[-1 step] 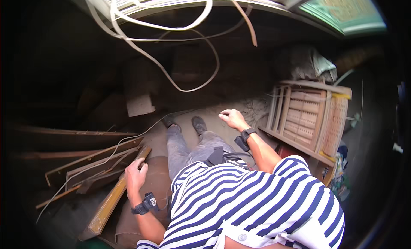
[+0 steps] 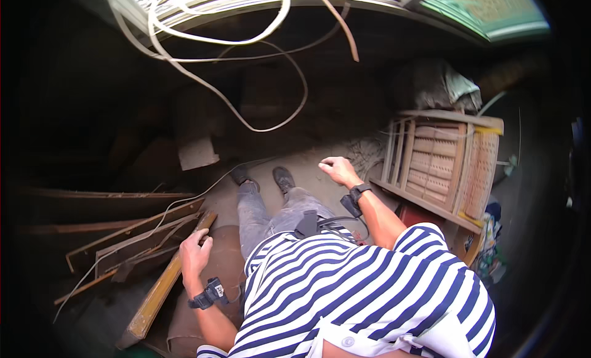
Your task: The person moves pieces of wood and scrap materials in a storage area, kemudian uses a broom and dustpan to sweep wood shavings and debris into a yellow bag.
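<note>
My left hand [image 2: 194,254] hangs at my left side, its fingers loosely bent and the thumb a little apart, with nothing visible in it. Just past it lies a long yellowish wooden beam [image 2: 161,291], slanting along the floor; I cannot tell whether the hand touches it. Out in front on the right is my right hand [image 2: 340,171], its fingers curled in toward the thumb and nothing showing between them. Beyond that hand, to the right, a wooden chair-like frame [image 2: 423,210] with slatted, perforated panels [image 2: 434,164] lies tipped over. Dark bands are strapped round both wrists.
Loose boards [image 2: 132,232] lie at the left, crossed by a thin pale cable [image 2: 163,221]. White looped hose [image 2: 225,99] hangs ahead below a bright window. A pale block [image 2: 197,153] sits in shadow, and a grey sack [image 2: 458,90] rests behind the wooden frame.
The view has shifted slightly, so the hose and window sit a little farther left and higher. Both hands keep nearly the same pose.
</note>
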`<state>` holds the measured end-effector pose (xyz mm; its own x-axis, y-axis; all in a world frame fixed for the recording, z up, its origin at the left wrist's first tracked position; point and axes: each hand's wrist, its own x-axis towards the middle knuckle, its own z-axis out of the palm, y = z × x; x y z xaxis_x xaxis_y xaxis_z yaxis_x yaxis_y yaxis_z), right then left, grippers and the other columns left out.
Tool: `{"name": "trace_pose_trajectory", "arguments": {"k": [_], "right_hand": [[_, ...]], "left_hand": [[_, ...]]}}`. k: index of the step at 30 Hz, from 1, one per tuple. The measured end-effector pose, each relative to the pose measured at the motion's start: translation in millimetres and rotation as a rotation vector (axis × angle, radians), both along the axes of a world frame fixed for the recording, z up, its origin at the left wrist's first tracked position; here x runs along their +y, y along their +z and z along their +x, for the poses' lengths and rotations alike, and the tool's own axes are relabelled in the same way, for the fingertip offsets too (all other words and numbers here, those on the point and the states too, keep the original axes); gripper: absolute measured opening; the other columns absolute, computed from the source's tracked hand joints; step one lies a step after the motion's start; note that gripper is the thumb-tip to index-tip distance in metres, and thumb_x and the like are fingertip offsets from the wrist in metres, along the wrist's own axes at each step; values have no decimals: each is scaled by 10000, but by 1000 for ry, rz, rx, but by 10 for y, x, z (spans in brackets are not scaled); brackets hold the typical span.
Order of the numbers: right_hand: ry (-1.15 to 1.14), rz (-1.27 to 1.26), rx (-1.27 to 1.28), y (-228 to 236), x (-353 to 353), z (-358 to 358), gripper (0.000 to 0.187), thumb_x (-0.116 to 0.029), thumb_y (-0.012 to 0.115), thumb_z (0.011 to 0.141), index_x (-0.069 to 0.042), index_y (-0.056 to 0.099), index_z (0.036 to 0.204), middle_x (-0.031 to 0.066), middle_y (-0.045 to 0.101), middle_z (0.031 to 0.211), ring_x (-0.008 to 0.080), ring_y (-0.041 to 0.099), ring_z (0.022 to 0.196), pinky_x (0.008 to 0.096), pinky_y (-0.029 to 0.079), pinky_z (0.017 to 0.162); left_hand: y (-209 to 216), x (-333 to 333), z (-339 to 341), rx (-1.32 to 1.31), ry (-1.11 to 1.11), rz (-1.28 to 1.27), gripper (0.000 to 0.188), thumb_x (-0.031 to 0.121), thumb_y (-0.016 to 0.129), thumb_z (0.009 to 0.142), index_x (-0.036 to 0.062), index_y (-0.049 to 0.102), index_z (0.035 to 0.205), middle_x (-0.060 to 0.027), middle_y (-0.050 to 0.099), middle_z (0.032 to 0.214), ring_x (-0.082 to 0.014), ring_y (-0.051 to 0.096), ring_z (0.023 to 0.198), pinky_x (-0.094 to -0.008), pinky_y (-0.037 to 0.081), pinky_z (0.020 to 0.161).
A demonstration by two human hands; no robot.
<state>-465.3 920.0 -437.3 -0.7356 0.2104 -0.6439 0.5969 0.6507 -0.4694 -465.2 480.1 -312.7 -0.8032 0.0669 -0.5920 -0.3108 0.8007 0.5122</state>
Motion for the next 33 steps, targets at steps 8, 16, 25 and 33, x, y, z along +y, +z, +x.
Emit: {"name": "trace_pose_trajectory", "arguments": {"k": [8,16,25,33], "right_hand": [[-299,27,-8,-7,851,1252,340,-369,604,793,-77,680,950,161,658,919,302,622,887,368,473,790],[-372,-168,-33,-258,673,1904,345,-367,602,793,-61,684,929,134,672,884,236,636,845,327,473,762],[-152,-215,-73,210,435,1924,286,-237,577,865,23,646,962,62,659,805,116,612,734,252,487,698],[-163,-236,-66,113,707,2079,260,-200,576,876,36,638,964,59,647,831,114,595,748,242,490,693]], "left_hand": [[-80,424,-16,65,-145,35,300,177,608,759,15,634,1009,-176,644,967,-297,622,914,-332,465,819],[-797,-104,750,-128,74,24,292,192,617,770,14,650,999,-143,669,876,-195,643,812,-304,484,762],[-1332,-52,2052,-312,632,371,261,116,584,807,-24,625,1024,-80,655,784,-122,618,646,-229,485,548],[-1384,5,2442,-293,774,402,247,103,585,801,-17,633,1011,-63,651,774,-106,596,624,-220,469,529]]}}
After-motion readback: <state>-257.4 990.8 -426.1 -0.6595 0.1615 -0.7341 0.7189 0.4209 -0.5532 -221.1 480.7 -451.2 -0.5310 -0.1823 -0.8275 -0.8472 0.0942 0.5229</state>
